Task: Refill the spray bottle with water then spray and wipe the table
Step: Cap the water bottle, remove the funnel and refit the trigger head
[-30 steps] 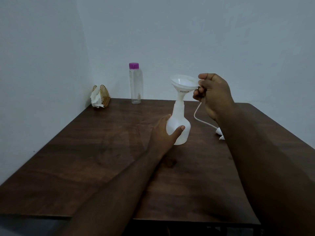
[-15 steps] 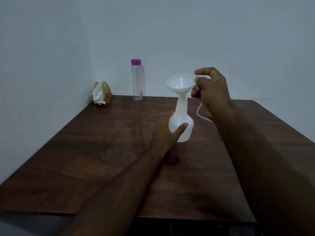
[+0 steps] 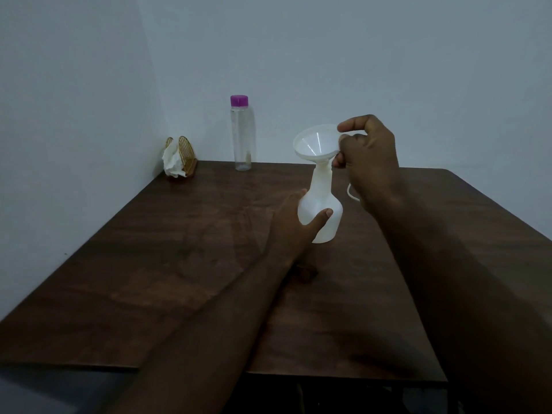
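Head camera view: one white spray bottle (image 3: pixel 321 204) stands upright near the middle of a dark wooden surface (image 3: pixel 185 249), its sprayer top off and one white funnel (image 3: pixel 317 144) seated in its neck. The left hand (image 3: pixel 294 227) wraps the bottle's bulb from the left, thumb across the front. The right hand (image 3: pixel 369 155) pinches the funnel's rim on its right side between thumb and curled fingers. One clear water bottle (image 3: pixel 242 134) with a purple cap stands at the far edge of the surface. One gold napkin holder (image 3: pixel 182 156) stuffed with white tissue sits in the far left corner. A thin white tube (image 3: pixel 352 194) shows just behind the right wrist.
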`<move>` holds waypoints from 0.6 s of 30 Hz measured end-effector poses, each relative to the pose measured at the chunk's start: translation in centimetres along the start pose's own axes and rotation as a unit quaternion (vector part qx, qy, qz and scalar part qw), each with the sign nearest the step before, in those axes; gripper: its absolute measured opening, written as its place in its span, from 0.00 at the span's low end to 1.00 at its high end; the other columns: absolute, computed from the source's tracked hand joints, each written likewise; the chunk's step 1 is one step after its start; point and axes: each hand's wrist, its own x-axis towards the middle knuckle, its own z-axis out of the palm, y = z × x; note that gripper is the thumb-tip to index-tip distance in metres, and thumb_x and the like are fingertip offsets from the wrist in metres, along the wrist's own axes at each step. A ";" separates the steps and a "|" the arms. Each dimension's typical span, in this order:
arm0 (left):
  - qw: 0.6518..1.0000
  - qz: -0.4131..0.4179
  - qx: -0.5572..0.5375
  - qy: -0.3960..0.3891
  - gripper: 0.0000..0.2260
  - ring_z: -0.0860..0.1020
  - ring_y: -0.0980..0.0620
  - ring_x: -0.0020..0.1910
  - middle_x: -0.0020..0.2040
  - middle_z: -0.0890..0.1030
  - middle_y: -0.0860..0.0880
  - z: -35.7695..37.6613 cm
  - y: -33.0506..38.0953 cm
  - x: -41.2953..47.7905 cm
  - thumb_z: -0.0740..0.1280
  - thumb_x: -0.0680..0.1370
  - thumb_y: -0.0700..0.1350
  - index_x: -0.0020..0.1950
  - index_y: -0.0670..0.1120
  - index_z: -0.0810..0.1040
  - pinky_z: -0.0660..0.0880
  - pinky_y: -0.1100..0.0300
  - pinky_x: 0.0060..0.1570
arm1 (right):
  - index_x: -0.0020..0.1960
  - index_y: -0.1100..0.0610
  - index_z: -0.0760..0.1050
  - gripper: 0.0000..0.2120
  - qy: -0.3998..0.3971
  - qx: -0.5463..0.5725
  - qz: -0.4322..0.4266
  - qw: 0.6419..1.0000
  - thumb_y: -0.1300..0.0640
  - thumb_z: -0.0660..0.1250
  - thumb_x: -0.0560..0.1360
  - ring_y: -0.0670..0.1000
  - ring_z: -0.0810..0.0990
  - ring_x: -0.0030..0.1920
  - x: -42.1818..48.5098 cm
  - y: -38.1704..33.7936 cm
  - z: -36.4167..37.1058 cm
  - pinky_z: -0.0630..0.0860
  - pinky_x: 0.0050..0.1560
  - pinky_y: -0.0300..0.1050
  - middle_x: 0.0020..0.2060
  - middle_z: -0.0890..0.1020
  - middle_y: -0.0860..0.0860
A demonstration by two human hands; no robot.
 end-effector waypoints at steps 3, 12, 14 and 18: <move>1.000 -0.001 -0.010 0.016 0.30 0.69 0.60 0.56 0.66 0.74 0.51 0.2 -0.3 0.1 0.69 0.73 0.61 0.71 0.49 0.67 0.65 0.66 0.55 | 0.55 0.57 0.74 0.12 0.013 0.108 0.054 0.993 0.68 0.59 0.75 0.45 0.76 0.30 0.5 0.0 -0.7 0.80 0.40 0.43 0.34 0.77 0.54; 0.999 0.013 -0.037 0.035 0.29 0.70 0.60 0.54 0.64 0.76 0.51 0.3 -0.4 -0.2 0.70 0.73 0.60 0.69 0.47 0.70 0.67 0.65 0.54 | 0.50 0.60 0.73 0.10 0.067 0.363 0.170 0.914 0.70 0.56 0.78 0.48 0.72 0.28 1.0 0.6 -1.6 0.76 0.36 0.43 0.27 0.71 0.52; 0.999 0.013 -0.032 0.035 0.30 0.70 0.60 0.55 0.65 0.75 0.51 0.3 -0.5 -0.1 0.70 0.73 0.60 0.70 0.47 0.69 0.68 0.65 0.54 | 0.50 0.60 0.73 0.10 0.079 0.403 0.182 0.893 0.70 0.56 0.78 0.49 0.72 0.28 1.3 0.8 -1.7 0.76 0.35 0.43 0.26 0.71 0.52; 0.999 0.014 -0.029 0.039 0.30 0.71 0.59 0.56 0.65 0.75 0.51 0.4 -0.7 0.0 0.70 0.73 0.61 0.70 0.48 0.69 0.71 0.63 0.57 | 0.50 0.60 0.73 0.10 0.081 0.396 0.186 0.895 0.70 0.56 0.78 0.49 0.73 0.28 1.0 1.4 -1.8 0.76 0.35 0.43 0.26 0.71 0.51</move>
